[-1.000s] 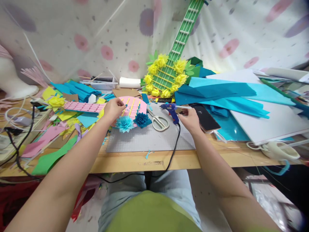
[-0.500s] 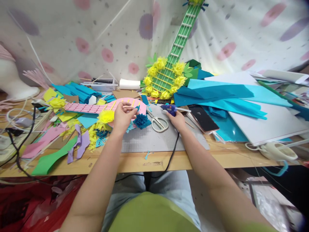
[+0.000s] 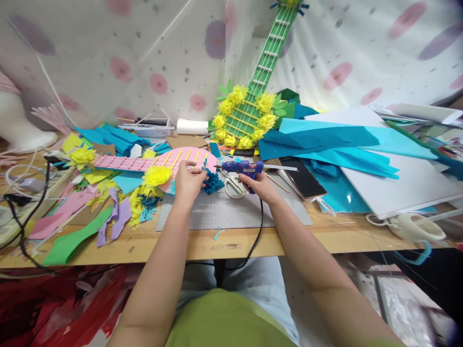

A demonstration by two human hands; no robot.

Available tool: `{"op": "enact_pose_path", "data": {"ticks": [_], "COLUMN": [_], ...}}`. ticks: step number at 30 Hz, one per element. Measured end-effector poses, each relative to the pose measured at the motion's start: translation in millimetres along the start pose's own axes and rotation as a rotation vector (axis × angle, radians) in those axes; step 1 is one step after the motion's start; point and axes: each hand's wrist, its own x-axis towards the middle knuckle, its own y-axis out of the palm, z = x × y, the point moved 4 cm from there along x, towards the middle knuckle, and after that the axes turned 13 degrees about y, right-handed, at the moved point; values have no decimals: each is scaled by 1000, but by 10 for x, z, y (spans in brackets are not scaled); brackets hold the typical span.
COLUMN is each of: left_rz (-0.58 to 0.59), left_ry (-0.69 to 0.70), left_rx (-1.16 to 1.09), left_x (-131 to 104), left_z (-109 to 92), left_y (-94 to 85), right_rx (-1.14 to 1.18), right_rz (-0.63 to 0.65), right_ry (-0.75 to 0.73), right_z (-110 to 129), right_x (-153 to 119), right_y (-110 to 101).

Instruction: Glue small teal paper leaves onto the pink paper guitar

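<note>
My right hand [image 3: 258,185] grips a blue hot glue gun [image 3: 243,167], a clear glue stick [image 3: 284,167] jutting from its back. The nozzle points left toward my left hand [image 3: 190,183]. That hand's thumb and fingers are pinched on a blue paper piece, mostly hidden and merging in view with the dark blue paper flower [image 3: 214,183] beside the fingertips. Behind it lies a pink paper guitar [image 3: 184,154] with yellow strips and a yellow paper flower [image 3: 158,176]. Scissors [image 3: 236,187] rest partly under the glue gun on the grey cutting mat [image 3: 206,217].
A green paper guitar [image 3: 246,118] ringed with yellow flowers leans at the back. Blue paper sheets [image 3: 318,140] and a phone [image 3: 303,178] lie right. Paper scraps [image 3: 115,212] crowd the left. The glue gun's black cord [image 3: 261,226] runs over the table's front edge.
The glue gun has been lifted off the mat and turned so its nozzle points left over the scissors. My left hand has shifted slightly right and lower, its fingers turned toward the nozzle.
</note>
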Motion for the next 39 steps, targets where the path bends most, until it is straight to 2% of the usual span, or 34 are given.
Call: {"op": "enact_pose_path", "data": {"ticks": [7,26,33,39], "left_rz": [-7,-16,-2,6], "left_ry": [26,24,95,126], "left_rx": [43,94,165,125], "left_x": [-6,-47,-88,-90], "left_z": [-9,-73,-139,-115], "left_y": [-1,8,23,47], "right_rx": [-8,-9,-4,13], "right_rz": [0,-27,-20,-28], "right_ry": [37,-22,-23,-3], "right_z": [-50,-68,-54,-65], "right_x": [46,73,59,58], "right_y": [69,67,64,64]}}
